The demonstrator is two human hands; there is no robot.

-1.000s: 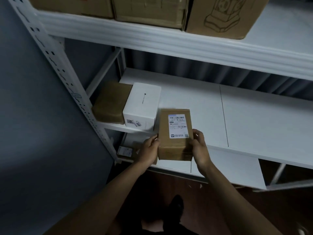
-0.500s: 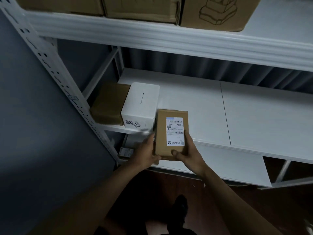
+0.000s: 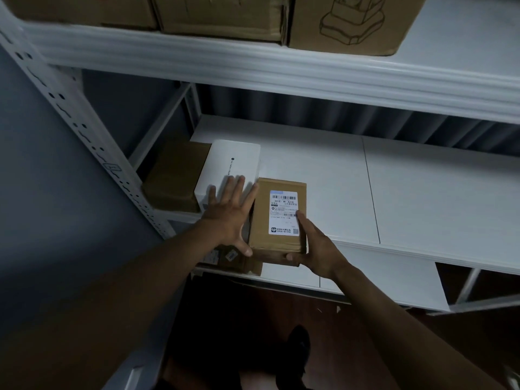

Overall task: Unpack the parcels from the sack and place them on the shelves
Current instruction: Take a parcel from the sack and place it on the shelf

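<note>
The brown cardboard parcel [image 3: 277, 220] with the white shipping label [image 3: 284, 212] lies flat at the front edge of the middle shelf [image 3: 422, 198], just left of the frame's centre, its label facing up. My right hand [image 3: 318, 249] holds it at the near right corner: the thumb is hooked under the front edge and the fingers lie curled along its right side, one fingertip reaching the label's lower right. My left hand [image 3: 229, 212] is spread wide with straight fingers, palm down, gripping nothing; it hovers over the gap between the parcel and the white box [image 3: 230, 167], its fingertips over that box's near end and its thumb close to the parcel's near left corner. Whether the palm actually touches either one I cannot tell.

The white box sits just left of the parcel, touching or nearly so, and left of it again, toward the frame's left middle, is a darker brown package [image 3: 174, 175] pushed against the perforated shelf upright [image 3: 84, 130]. On the top shelf [image 3: 281, 66], across the upper part of the frame, stand large cardboard cartons [image 3: 225, 15], the rightmost printed with a line drawing. Below my hands, on the lower shelf [image 3: 380, 277], a small labelled parcel [image 3: 233, 260] peeks out under my left thumb. At the bottom centre, a dark shoe [image 3: 298, 342] stands on the floor.
</note>
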